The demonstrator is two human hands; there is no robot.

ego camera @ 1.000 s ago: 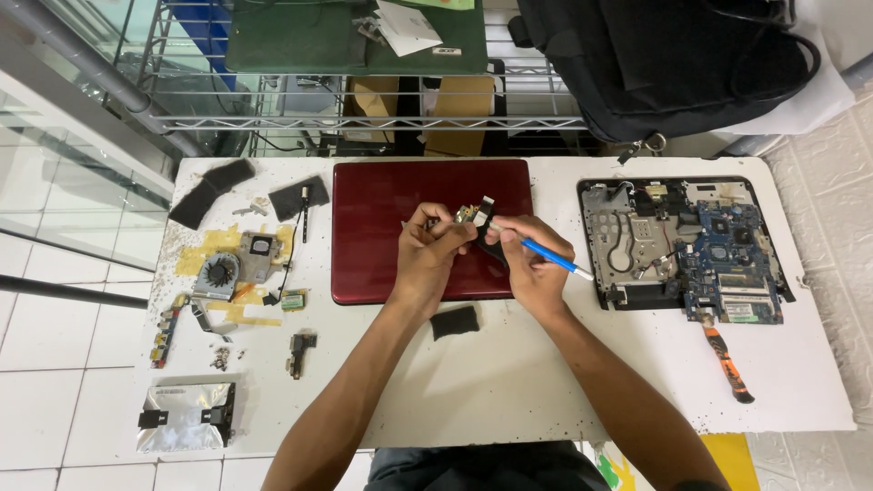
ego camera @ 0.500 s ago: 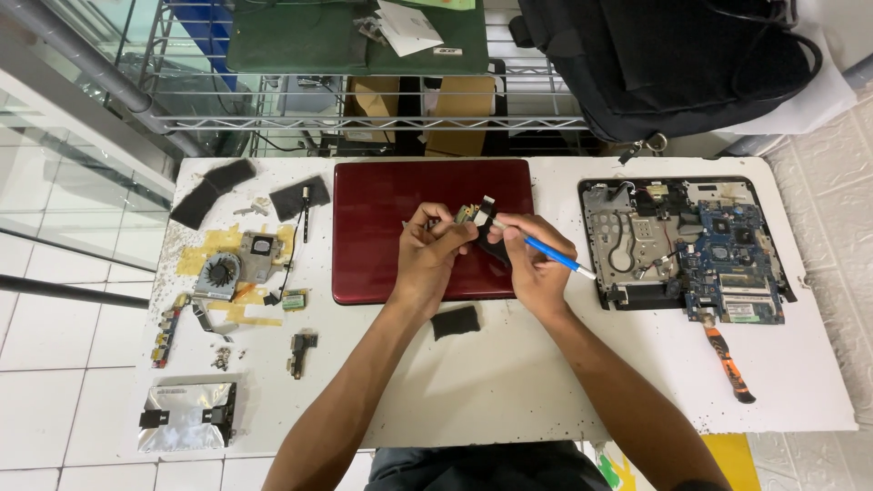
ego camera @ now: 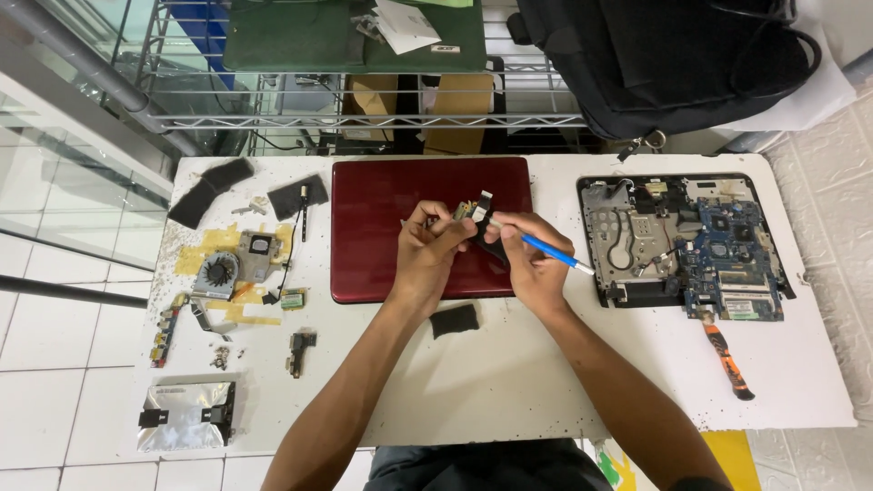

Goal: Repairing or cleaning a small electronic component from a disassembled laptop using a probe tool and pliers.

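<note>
Dark red laptop lid (ego camera: 400, 195), blue-handled screwdriver (ego camera: 550, 254), white table (ego camera: 509, 382)

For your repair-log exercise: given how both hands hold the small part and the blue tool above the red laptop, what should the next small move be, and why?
Probably keep the left hand steady and press the blue tool in the right hand gently onto the small circuit piece. The tip already seems to meet the piece, pinched above the red laptop lid.

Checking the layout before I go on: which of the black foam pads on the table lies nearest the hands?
The small black foam pad just below the red laptop lid, lying by the left hand's wrist. The other two pads lie far off at the table's top-left.
</note>
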